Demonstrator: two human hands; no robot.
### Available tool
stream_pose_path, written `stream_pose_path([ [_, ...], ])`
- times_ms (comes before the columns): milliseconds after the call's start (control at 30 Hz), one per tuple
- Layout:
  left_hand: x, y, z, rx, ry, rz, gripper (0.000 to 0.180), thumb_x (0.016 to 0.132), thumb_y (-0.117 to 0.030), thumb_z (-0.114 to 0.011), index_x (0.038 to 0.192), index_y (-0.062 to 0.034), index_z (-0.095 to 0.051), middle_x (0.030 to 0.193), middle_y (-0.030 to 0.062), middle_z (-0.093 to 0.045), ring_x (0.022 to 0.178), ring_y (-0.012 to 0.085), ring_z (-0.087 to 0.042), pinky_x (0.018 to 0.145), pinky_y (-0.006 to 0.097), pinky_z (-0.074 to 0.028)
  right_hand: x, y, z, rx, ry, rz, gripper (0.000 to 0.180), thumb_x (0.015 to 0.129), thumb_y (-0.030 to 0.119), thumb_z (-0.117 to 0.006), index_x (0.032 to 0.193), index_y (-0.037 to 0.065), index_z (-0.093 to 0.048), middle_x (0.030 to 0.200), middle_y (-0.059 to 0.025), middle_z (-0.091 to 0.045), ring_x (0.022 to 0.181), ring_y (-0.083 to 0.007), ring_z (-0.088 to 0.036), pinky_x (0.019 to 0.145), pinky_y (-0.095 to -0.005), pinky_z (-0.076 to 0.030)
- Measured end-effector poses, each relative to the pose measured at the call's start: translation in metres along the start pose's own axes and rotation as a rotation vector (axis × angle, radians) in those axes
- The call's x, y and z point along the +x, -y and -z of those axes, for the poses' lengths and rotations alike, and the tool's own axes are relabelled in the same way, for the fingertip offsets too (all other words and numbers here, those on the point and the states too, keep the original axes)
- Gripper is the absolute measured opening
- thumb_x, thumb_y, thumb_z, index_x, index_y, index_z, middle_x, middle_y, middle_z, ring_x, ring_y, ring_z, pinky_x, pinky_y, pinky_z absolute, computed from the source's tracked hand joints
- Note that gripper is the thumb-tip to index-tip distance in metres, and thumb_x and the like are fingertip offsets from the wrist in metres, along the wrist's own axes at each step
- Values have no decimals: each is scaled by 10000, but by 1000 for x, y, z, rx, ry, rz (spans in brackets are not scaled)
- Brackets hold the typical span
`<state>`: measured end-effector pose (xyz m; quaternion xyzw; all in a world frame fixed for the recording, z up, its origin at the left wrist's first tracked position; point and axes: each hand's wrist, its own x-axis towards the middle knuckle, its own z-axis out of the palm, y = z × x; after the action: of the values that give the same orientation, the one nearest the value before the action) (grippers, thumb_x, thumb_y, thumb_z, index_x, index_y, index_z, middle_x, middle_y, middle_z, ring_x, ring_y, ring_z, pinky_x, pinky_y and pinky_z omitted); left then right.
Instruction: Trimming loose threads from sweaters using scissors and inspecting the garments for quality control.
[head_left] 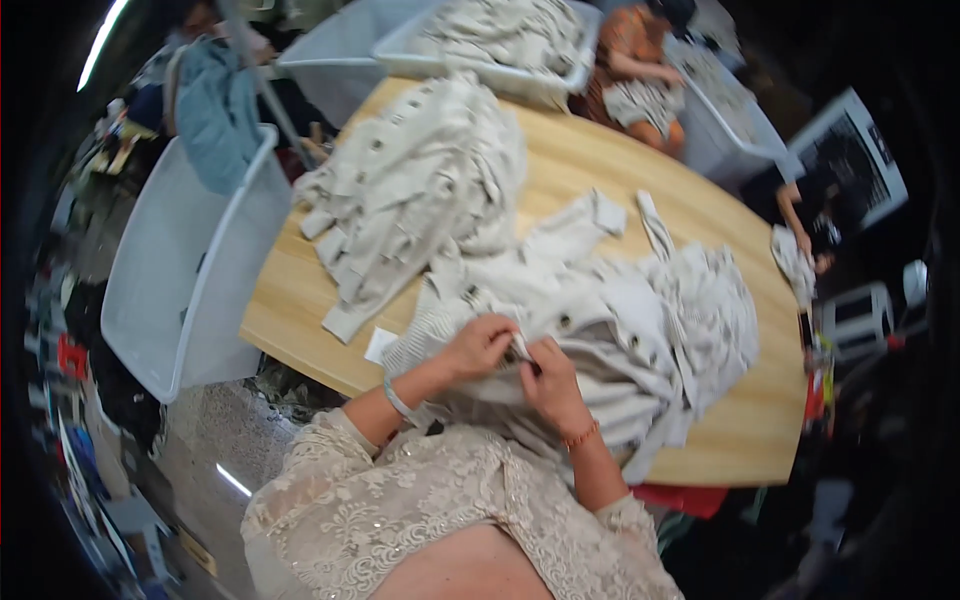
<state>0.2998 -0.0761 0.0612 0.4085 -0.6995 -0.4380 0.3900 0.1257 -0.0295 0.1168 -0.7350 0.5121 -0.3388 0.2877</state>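
Note:
A cream knit cardigan (520,290) with large dark buttons lies spread at the near side of the wooden table, its lower part toward my body. My left hand (482,346) is closed, thumb and fingers pinching the cardigan's front edge near a button. Close beside it, my right hand (553,384) pinches the same edge, with a small gap between the two hands. Whatever lies right under the fingertips is too small to make out. More cream knit (715,310) lies bunched to the right, against the cardigan.
On the wooden table (640,180), a pile of buttoned cream cardigans (420,170) lies far left, near a white paper slip (380,345). A white tub (190,270) stands left; another tub (490,75) holds garments at the back. People handle cloth beyond the table.

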Motion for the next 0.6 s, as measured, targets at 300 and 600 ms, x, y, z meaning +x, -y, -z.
stream_pose_path([
  [300,22,-19,7,417,-104,-187,152,787,7,-609,936,-23,-618,920,143,-603,892,335,-562,790,395,-455,-34,-20,5,-255,-50,-200,177,880,159,-584,1041,86,-595,894,-128,-572,713,-368,-624,626,-471,-502],
  [600,68,-28,-41,264,169,-80,266,778,-52,-665,1030,-53,-579,926,150,-550,822,345,-583,717,410,-486,-32,-16,13,-462,36,-215,89,873,139,-565,887,52,-554,872,-148,-570,686,-371,-624,594,-471,-499],
])
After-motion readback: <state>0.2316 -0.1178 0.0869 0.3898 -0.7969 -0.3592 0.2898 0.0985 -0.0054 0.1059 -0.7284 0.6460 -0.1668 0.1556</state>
